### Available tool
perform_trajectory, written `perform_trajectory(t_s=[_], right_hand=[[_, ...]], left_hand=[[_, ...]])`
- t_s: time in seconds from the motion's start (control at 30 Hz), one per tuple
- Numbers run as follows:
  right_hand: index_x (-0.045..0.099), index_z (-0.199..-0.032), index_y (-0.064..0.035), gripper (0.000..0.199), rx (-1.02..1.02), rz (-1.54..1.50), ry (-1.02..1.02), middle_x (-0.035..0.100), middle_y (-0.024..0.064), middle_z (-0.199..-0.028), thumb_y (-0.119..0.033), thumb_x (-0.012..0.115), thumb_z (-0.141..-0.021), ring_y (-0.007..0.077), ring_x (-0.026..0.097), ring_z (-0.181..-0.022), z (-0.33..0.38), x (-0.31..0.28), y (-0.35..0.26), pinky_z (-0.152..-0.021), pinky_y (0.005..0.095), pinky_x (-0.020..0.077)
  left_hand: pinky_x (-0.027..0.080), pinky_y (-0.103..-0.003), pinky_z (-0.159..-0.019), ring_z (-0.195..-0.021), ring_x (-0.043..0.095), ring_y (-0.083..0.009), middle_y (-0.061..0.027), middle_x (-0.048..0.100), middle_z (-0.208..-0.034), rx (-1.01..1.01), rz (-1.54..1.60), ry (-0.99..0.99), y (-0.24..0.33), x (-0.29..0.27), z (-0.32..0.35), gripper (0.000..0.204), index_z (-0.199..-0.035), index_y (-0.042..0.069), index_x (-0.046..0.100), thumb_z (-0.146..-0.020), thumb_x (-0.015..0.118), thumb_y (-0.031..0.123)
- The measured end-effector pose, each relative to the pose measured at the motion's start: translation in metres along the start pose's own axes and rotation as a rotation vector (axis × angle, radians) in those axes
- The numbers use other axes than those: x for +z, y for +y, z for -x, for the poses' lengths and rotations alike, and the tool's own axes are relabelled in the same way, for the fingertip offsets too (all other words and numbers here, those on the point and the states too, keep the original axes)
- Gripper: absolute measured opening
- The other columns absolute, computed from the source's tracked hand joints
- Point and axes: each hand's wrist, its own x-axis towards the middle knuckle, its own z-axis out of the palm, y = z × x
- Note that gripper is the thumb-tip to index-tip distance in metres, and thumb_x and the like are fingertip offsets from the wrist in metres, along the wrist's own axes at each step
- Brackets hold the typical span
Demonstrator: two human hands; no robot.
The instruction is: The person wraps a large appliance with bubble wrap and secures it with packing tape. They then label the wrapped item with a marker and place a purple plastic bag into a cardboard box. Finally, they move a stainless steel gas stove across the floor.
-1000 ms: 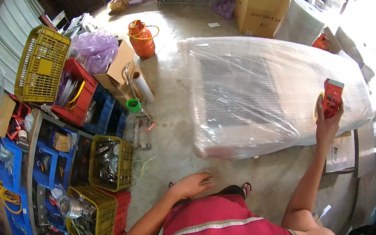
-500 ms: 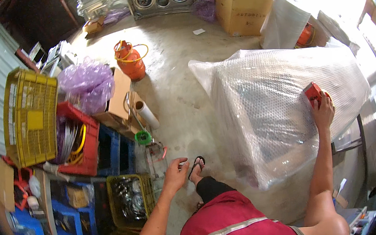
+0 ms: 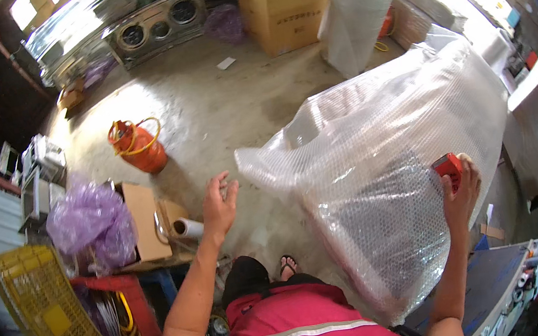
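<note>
While standing beside the near end of a sheet of bubble wrap (image 3: 349, 157), grips a red tool (image 3: 447, 167) in the right hand (image 3: 461, 193), with thumb to the left and fingers curled to the right. Holds the tool over the right part of the sheet, close to its right edge; cannot tell from overhead between contact and a small gap. Holds out the left hand (image 3: 221, 207) bare, loosely half curled and grasping nothing, over the floor (image 3: 235, 115), just left of the sheet's loose corner (image 3: 251, 163) and apart from it.

Faces the sheet ahead and to the right, with its long axis seeming to slant from close beside the body away toward the upper right, and with a dark panel (image 3: 390, 213) showing through the near part. Has the right hand nearer to the right edge, the left hand nearer to the loose corner, and most of the sheet's width in between.

Has a large roll (image 3: 358, 20) beyond the far side, beside a carton (image 3: 282, 13); to the left, an orange cylinder (image 3: 140, 147), a white tube (image 3: 189, 229) near the left hand, and purple plastic (image 3: 92, 222) farther out.
</note>
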Motion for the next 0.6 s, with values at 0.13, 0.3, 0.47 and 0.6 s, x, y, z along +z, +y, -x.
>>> perform_trajectory(t_s=[0.13,0.3,0.47,0.6], right_hand=[[0.064,-0.135,-0.0070,0.045,-0.050,-0.120,-0.148,0.055,0.0194,-0.142,-0.027,0.073,-0.095,0.0403,0.050,-0.136,-0.001,-0.019,-0.080,-0.116,0.0543,0.0381],[0.070,-0.121,-0.0034,0.035,0.181,-0.236,-0.171,0.063,0.0183,-0.131,-0.018,0.078,-0.089,0.0381,0.059,-0.124,-0.012,-0.010,-0.175,-0.105,0.0500,0.0473],[0.072,-0.114,-0.0016,0.029,0.590,-0.334,0.003,0.068,0.0169,-0.121,-0.012,0.078,-0.088,0.0342,0.064,-0.116,-0.037,0.021,-0.278,-0.102,0.0434,0.0496],[0.072,-0.112,-0.0014,0.025,0.633,-0.323,0.039,0.071,0.0161,-0.111,-0.010,0.078,-0.089,0.0340,0.068,-0.106,-0.066,0.045,-0.352,-0.096,0.0415,0.0521]], left_hand=[[0.053,-0.043,-0.097,-0.115,0.066,-0.0303,-0.0190,0.066,-0.130,0.140,-0.067,-0.285,-0.013,0.057,-0.131,0.052,-0.135,0.001,0.062,-0.104,0.065,0.042],[0.052,-0.047,-0.094,-0.110,0.064,-0.0319,-0.0152,0.068,-0.123,-0.296,0.014,-1.132,-0.065,0.164,-0.221,0.088,-0.142,0.001,0.059,-0.098,0.050,0.076],[0.031,-0.033,-0.052,-0.061,0.039,-0.0114,0.0015,0.048,-0.075,-0.707,-0.142,-1.702,-0.078,0.175,-0.251,0.074,-0.131,0.007,0.069,-0.095,0.065,0.071],[0.049,-0.028,-0.070,-0.075,0.059,-0.0103,0.0016,0.068,-0.086,-0.517,0.429,-1.832,-0.035,0.160,-0.304,0.033,-0.116,0.001,0.072,-0.103,0.069,0.031]])
